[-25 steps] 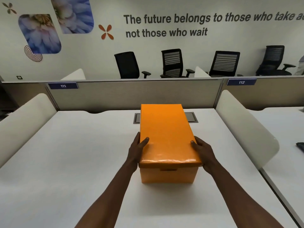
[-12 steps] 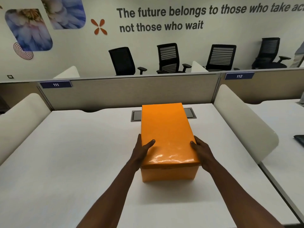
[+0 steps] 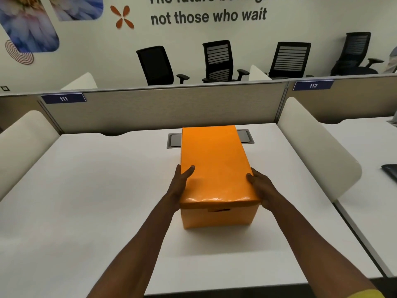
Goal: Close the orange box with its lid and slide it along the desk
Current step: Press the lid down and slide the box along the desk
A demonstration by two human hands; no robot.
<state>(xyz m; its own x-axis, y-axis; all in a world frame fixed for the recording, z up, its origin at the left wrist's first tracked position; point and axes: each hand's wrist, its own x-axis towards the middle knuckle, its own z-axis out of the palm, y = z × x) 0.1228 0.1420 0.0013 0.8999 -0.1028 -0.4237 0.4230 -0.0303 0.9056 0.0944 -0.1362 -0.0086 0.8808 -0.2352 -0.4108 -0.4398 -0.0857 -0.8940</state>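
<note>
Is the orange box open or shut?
Shut. The lid sits flat over the orange box, its rim overlapping the front wall.

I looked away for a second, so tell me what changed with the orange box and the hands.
Little changed. The left hand thumb crept farther onto the lid. The right hand kept its grip on the other side. The lid stayed seated on the orange box, which shows no clear slide along the desk.

four black office chairs (image 3: 218, 61) behind a beige partition (image 3: 161, 108).
</note>
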